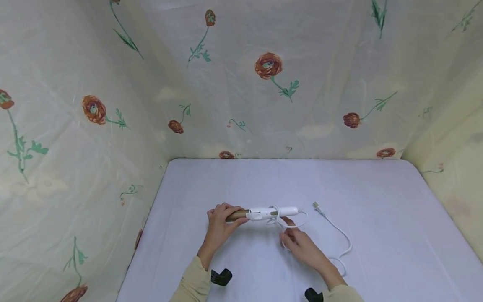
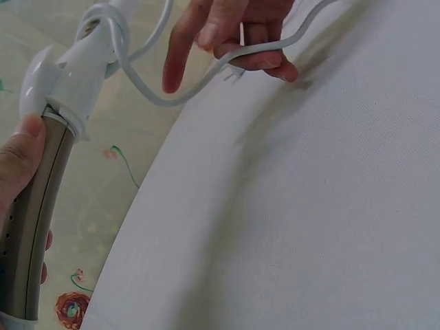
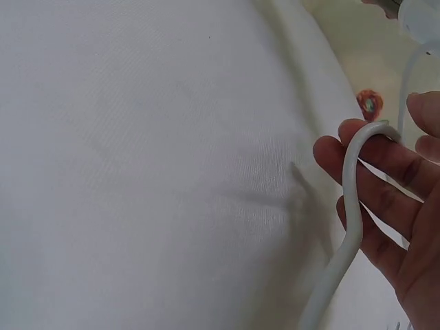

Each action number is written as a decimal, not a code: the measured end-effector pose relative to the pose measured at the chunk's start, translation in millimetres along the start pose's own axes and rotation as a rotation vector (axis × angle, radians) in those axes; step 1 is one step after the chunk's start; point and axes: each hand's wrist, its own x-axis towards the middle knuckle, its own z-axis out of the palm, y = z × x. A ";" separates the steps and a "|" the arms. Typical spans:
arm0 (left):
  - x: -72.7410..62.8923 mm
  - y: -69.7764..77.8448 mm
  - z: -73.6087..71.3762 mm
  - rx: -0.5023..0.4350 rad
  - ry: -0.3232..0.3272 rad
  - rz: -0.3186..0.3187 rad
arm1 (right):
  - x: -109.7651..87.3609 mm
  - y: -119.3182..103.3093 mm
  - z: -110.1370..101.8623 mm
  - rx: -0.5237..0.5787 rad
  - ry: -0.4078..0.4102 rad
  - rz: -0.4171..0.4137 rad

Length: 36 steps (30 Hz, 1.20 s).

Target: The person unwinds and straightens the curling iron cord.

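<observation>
A hair iron (image 1: pixel 260 214) with a white handle and a gold-brown barrel (image 2: pixel 31 213) is held above the white table. My left hand (image 1: pixel 219 222) grips it by the barrel, with the thumb near the white hinge end. A white power cord (image 2: pixel 254 49) is wound around the handle. My right hand (image 1: pixel 303 248) is just below the handle's right end and holds a length of the cord. In the right wrist view the cord (image 3: pixel 350 185) runs across loosely bent fingers (image 3: pixel 385 199), the thumb standing apart from it.
The cord's plug (image 1: pixel 315 205) lies on the white tabletop (image 1: pixel 392 218) to the right, its loose length curving back toward the right forearm. Flower-printed sheeting (image 1: pixel 302 42) stands behind and beside the table. Black wrist mounts (image 1: pixel 222 277) sit by both sleeves.
</observation>
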 end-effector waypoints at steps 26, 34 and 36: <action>9.9 20.6 16.8 0.092 0.024 0.089 | -9.2 0.7 1.5 -0.097 0.059 -0.002; 3.8 16.3 14.2 0.133 0.030 0.090 | -15.1 -6.9 10.0 -0.103 0.008 -0.093; -0.6 13.7 9.4 0.134 0.034 0.066 | -14.5 -9.9 15.4 -0.102 -0.015 -0.121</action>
